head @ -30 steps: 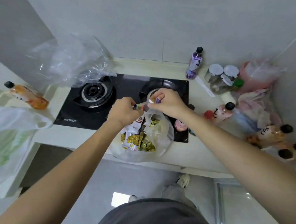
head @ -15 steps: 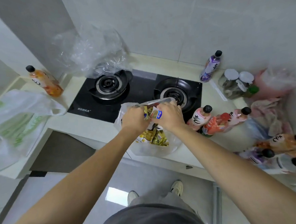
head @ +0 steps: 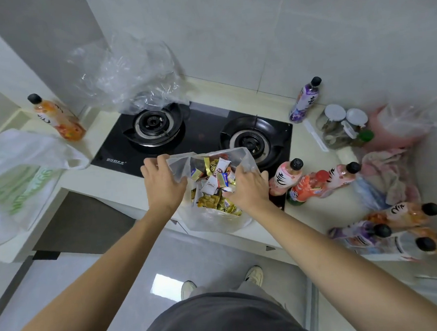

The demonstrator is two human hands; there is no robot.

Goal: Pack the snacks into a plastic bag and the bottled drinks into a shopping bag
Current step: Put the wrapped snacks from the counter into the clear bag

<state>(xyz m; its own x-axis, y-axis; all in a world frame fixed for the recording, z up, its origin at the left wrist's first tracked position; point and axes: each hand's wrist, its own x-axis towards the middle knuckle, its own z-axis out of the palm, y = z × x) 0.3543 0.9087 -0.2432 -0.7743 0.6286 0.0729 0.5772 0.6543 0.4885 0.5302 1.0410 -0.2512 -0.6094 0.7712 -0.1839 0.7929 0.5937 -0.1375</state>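
The pale cream countertop (head: 323, 210) runs across the scene with a black glass two-burner gas hob (head: 200, 136) set in its middle. At the far left a big crumpled clear plastic sheet (head: 129, 71) drapes toward the left burner, and at the near left lies a white shopping bag with green print (head: 18, 175), limp and flat. Standing on the near edge of the counter, in front of the right burner, is the small clear plastic bag (head: 215, 216), its mouth pulled wide and its belly filled with small gold and white snack packets (head: 216, 188). The left hand (head: 164, 183) grips the bag's left rim with curled fingers; the right hand (head: 249, 189) grips the right rim the same way. The film looks thin, soft and slippery, and the load light but loose, so the best hold is likely the gathered rim. Right of the bag lie pink and red bottled drinks with black caps (head: 314, 180), more of them near right (head: 392, 227), a purple bottle (head: 305, 101) far right, and an orange bottle (head: 58, 118) far left; these look rigid, heavier and inclined to roll.
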